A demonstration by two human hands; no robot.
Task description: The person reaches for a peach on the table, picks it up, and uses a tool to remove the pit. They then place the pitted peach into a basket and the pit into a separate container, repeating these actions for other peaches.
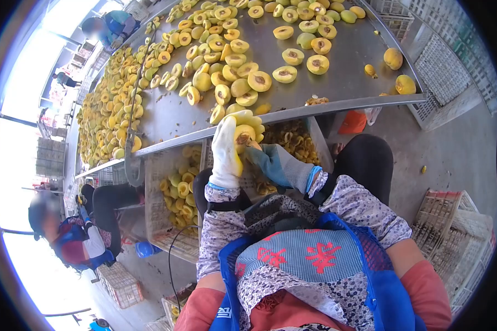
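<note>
My left hand [226,151], in a white and yellow glove, grips a yellow peach half [244,136] with its cut face towards me, just off the table's front edge. My right hand [273,164], in a blue-grey glove, is closed with its fingertips at the lower side of that peach half. Whatever the right fingers hold is hidden. Many halved peaches [259,81] lie on the metal table [165,118] beyond my hands, several with brown centres.
Below the table edge stand a crate of peach halves [174,237] and a container of peach scraps [295,140]. Stacked crates [453,231] are at the right. A person [77,237] sits at the left; another person [110,30] leans at the far table side.
</note>
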